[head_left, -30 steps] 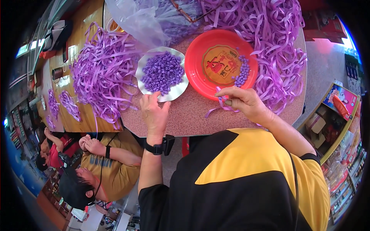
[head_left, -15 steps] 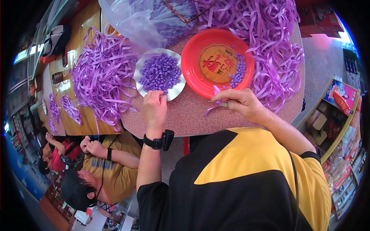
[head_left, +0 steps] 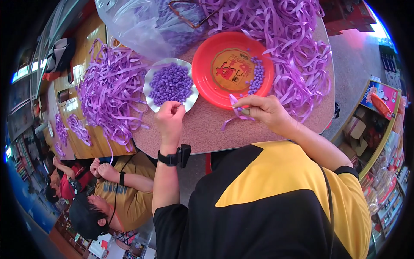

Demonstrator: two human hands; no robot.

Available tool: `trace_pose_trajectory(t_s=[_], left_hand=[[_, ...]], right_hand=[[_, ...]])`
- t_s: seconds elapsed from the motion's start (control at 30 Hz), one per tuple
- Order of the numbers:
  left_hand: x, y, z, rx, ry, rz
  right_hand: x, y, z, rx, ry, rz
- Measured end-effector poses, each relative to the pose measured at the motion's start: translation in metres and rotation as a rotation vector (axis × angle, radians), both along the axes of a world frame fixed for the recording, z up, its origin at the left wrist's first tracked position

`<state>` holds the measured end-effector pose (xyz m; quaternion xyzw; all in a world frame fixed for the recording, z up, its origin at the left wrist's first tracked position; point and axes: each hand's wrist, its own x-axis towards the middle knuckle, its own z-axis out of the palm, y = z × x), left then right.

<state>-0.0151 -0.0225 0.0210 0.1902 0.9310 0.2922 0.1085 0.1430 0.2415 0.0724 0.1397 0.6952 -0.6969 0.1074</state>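
My left hand (head_left: 169, 121) is at the near rim of a white wavy-edged dish (head_left: 192, 97); its fingers are pinched together, and whatever they hold is too small or hidden to name. Purple beads (head_left: 170, 83) are heaped in that dish. Just right of it, my right hand (head_left: 269, 113) pinches a short purple ribbon (head_left: 233, 100) between thumb and fingers, by the near edge of a red plate (head_left: 202, 88). Several purple beads (head_left: 257, 77) lie along the right inside of this plate.
Heaps of purple ribbon (head_left: 110, 90) lie left of the dish, and more ribbon (head_left: 297, 64) lies at the right. A clear plastic bag (head_left: 133, 30) and eyeglasses (head_left: 192, 21) are at the back. Another person (head_left: 125, 177) works at the left. Boxed shelves (head_left: 355, 129) stand at right.
My left hand has drawn slightly back from the beads, its fingers now bunched in a pinch. My right hand keeps hold of the ribbon. The whole view has shifted a little.
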Motion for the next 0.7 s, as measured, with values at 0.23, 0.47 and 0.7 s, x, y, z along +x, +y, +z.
trace_pose_trajectory(t_s=[0.23, 0.47, 0.7], left_hand=[[0.045, 0.046, 0.067, 0.629, -0.595, 0.044], [0.058, 0.063, 0.067, 0.639, -0.495, -0.132], [0.064, 0.075, 0.078, 0.513, -0.281, -0.305]], right_hand=[[0.000, -0.004, 0.005, 0.312, 0.278, 0.033], [0.009, 0.002, 0.017, 0.556, 0.362, 0.063], [0.021, 0.007, 0.016, 0.590, 0.352, 0.072]])
